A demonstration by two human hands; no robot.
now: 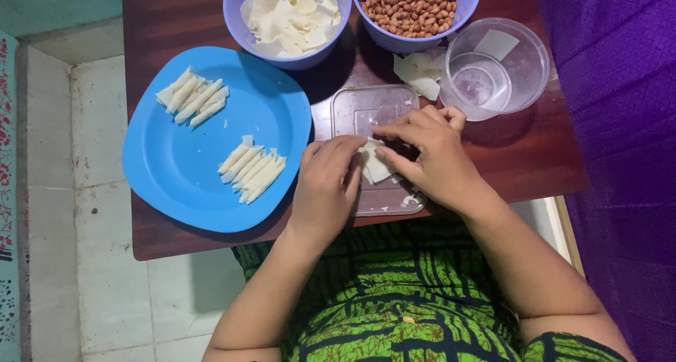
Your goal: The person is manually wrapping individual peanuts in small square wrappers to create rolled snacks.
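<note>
Looking straight down from head height, close over the small wooden table (176, 24), lap at six o'clock, bowls cropped at twelve, tiled floor (77, 193) at nine. Single view, nothing shared.

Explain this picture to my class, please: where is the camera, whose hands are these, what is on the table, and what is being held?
There is no machine here. The one picture comes from a camera worn on a person's head, looking down at their own two bare hands and green patterned lap.

The left hand and right hand together hold a small pale wrapper over a clear lid used as a work surface.

On the dark wooden table lie a blue plate with two groups of thin white rolls, a bowl of wrappers, a bowl of peanuts, a few loose wrappers, and a clear tub.
</note>
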